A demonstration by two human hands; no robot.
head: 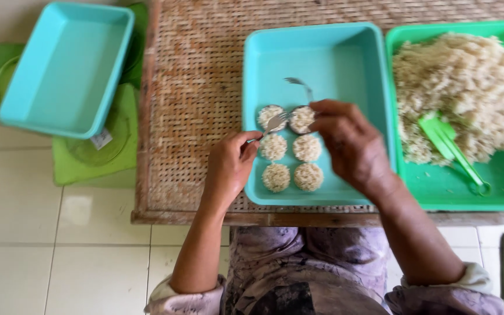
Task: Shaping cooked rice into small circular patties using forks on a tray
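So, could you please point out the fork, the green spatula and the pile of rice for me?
fork (276, 121), head view, on its tines above the rice rounds.
green spatula (438, 133), head view, on its flat blade.
pile of rice (468, 76), head view, on the heap's middle.

Left hand (231, 166) fingers pinched; right hand (351, 146) curled, palm down.

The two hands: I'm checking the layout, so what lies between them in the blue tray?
In the head view, between the left hand and right hand sit six round rice cakes in the blue tray, with a fork over the top pair.
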